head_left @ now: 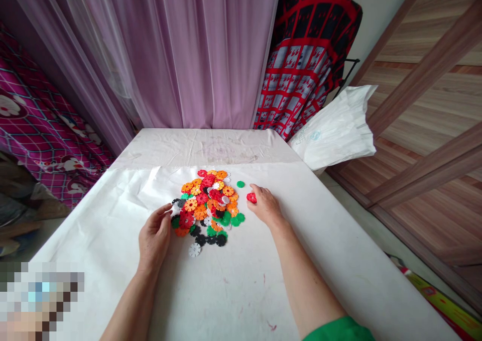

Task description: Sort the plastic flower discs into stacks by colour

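A heap of plastic snowflake discs in orange, red, green, black and white lies on the white-covered table. At its left edge is my left hand, with thumb and fingers pinched together at a white snowflake disc. To the right of the heap, my right hand holds a red snowflake disc between thumb and fingers, just over the table. A single green disc lies apart, beyond that hand. Nearest to me, a pale grey disc rests below several black discs.
The table has a whitish cover with creases and reddish marks. A white bag stands off its right edge, by a red and black patterned cloth. Purple curtains hang behind. Wooden panels are at the right.
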`<control>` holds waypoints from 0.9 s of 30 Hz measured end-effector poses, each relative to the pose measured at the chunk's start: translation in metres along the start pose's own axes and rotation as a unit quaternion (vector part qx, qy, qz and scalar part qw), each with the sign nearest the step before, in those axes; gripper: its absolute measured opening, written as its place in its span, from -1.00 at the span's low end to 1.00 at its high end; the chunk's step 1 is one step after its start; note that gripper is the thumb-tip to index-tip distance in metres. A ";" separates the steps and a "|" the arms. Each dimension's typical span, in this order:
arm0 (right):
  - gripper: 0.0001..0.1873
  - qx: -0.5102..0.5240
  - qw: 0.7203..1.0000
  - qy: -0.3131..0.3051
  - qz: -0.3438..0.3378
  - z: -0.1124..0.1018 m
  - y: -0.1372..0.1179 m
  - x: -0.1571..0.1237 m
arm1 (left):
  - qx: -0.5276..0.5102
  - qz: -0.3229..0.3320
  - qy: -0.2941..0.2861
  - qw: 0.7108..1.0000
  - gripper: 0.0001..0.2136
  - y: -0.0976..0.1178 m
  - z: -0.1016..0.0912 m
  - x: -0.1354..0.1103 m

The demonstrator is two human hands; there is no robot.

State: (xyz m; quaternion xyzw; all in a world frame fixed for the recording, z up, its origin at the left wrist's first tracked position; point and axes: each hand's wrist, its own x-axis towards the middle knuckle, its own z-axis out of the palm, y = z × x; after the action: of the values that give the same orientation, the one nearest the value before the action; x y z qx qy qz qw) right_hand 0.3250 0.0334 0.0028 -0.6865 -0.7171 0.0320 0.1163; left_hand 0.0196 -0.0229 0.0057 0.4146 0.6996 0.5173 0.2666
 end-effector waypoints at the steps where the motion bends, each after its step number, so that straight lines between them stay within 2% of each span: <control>1: -0.45 0.000 1.000 0.001 0.002 0.001 0.000 0.000 | 0.000 0.000 0.000 1.000 -0.70 0.000 0.000 0.000; 11: -0.46 0.015 1.000 0.003 0.003 -0.003 -0.001 0.000 | 0.001 -0.008 -0.001 1.000 -0.68 -0.001 0.000 0.001; 16: -0.67 0.066 0.993 0.057 -0.086 -0.007 -0.020 -0.004 | -0.006 -0.017 0.002 1.000 -0.70 0.004 0.000 -0.001; 20: -0.61 0.109 0.977 0.058 -0.174 0.003 -0.047 -0.006 | -0.011 -0.016 0.004 1.000 -0.71 0.003 0.001 0.000; 23: -0.54 0.115 0.974 0.047 -0.191 0.012 -0.059 -0.006 | -0.008 -0.011 0.002 1.000 -0.69 -0.001 0.001 0.001; 27: -0.55 0.118 0.975 0.041 -0.184 0.019 -0.058 -0.002 | -0.002 -0.005 -0.001 1.000 -0.69 -0.004 0.001 0.002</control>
State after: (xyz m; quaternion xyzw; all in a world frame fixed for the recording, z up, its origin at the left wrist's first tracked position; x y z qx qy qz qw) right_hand 0.2648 0.0302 -0.0036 -0.5251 -0.8169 0.0663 0.2292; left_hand 0.0188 -0.0213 0.0017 0.4112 0.7000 0.5174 0.2707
